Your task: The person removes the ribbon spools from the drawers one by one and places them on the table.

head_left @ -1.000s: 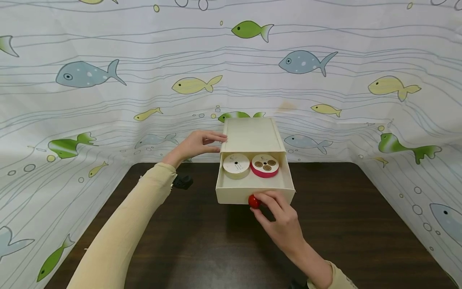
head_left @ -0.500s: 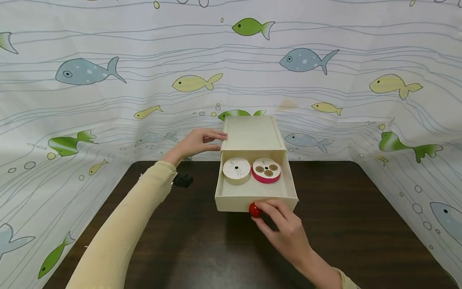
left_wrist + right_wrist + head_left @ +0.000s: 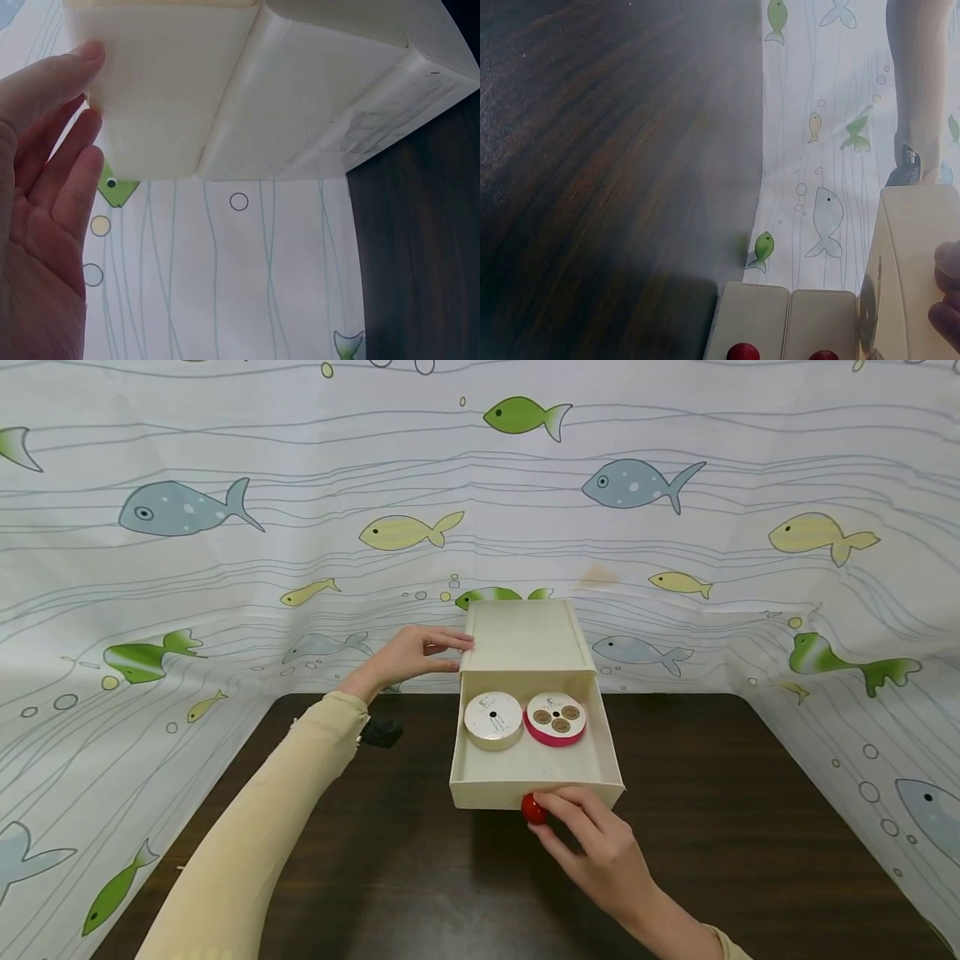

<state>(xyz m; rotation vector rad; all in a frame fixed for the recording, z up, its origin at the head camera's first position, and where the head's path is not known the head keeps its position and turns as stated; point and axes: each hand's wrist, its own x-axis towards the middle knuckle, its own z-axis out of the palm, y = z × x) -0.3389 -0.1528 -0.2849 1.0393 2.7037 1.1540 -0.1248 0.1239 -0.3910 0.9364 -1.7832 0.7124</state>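
Head view showing right hand [image 3: 600, 852] pinching the red knob [image 3: 533, 808], drawer [image 3: 536, 781] standing mostly drawn out beyond the grip. Left hand [image 3: 408, 656] bracing the box [image 3: 522, 639] with straight fingers. White spool [image 3: 492, 720] and pink spool [image 3: 555, 719] lying exposed, still untaken.

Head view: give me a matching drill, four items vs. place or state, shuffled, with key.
Items:
1. white spool
2. pink spool
3. red knob
4. left hand

Places or states:
A. pinched by the right hand
B. in the drawer, right side
C. flat against the box side
D. in the drawer, left side

Pairs: 1-D, 2-B, 3-A, 4-C
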